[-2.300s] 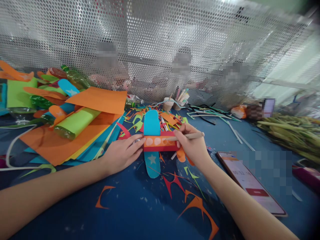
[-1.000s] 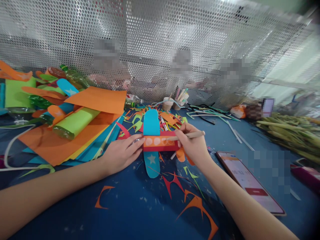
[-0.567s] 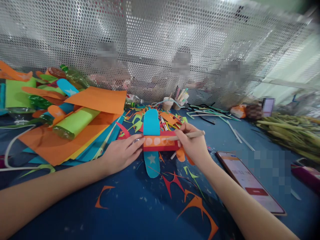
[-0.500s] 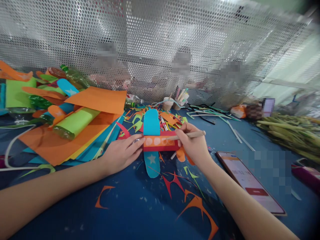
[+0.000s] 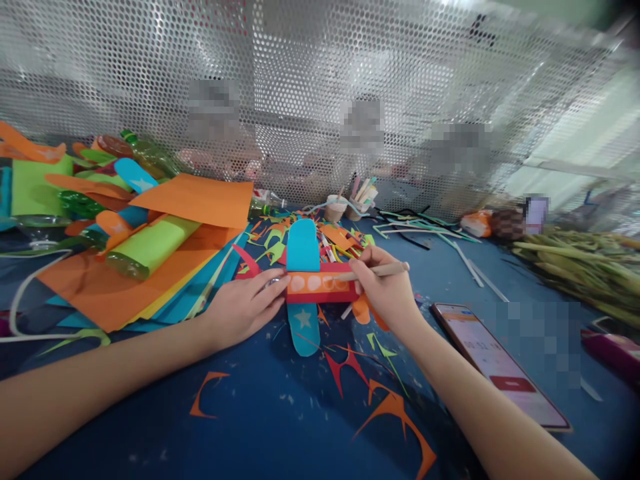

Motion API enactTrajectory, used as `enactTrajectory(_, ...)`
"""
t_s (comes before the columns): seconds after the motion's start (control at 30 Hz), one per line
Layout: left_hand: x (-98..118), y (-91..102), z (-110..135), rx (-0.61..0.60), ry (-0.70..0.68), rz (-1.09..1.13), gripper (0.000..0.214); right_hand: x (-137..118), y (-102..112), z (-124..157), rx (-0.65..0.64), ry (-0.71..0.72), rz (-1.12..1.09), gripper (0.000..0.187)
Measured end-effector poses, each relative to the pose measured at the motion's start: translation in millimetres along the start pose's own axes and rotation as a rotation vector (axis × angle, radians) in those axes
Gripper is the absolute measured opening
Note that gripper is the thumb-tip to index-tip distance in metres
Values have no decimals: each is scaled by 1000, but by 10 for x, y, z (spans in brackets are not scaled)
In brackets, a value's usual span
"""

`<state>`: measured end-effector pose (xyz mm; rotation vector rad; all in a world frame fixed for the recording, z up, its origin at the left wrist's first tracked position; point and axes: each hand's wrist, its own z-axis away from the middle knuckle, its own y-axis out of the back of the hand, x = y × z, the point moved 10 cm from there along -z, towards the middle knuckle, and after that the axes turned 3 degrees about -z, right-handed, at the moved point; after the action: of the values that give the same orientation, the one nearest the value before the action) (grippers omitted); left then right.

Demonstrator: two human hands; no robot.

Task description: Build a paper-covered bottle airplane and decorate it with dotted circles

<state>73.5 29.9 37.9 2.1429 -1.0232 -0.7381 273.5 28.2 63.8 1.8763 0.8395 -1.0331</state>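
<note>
A paper craft lies on the blue table (image 5: 280,427): a long turquoise piece with a star (image 5: 303,280), crossed by a red and orange band with pale circles (image 5: 320,285). My left hand (image 5: 245,308) lies flat on the table, fingers stretched out, fingertips pressing the band's left end. My right hand (image 5: 386,290) is closed around a thin wooden stick (image 5: 380,271), held like a pen, its tip resting on the band's right part.
Orange, green and blue paper sheets (image 5: 150,260) are piled at left with bottles. Paper scraps (image 5: 395,407) litter the table. A phone (image 5: 500,367) lies at right, green stalks (image 5: 580,267) beyond it. Small cups with sticks (image 5: 350,203) stand before a perforated metal screen (image 5: 320,93).
Almost nothing: both hands stay on the band, and the stick shifts only slightly in my right hand.
</note>
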Motion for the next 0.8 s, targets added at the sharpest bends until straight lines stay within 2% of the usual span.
enactTrajectory(0.8, -1, 7, 4, -5, 4, -9, 30, 63, -33, -1, -18, -9, -14, 21)
